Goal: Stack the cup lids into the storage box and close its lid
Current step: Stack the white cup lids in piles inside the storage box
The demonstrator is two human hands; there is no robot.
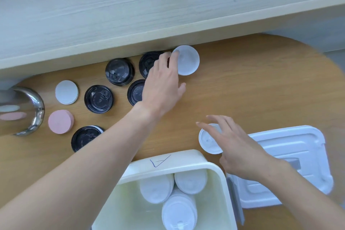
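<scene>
Reaching spread-fingered to the table's (261, 84) far edge, left hand (162, 87) touches a white lid (188, 61); right hand (237, 147), fingers straight, covers another lid (207, 142) beside the storage box (168, 166).

Soft, even daylight; faint shadows, wide-angle bending, blurred edges.

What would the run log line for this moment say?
left hand touching far white lid | right hand over near white lid | box open, white lids inside | black lids out
</scene>
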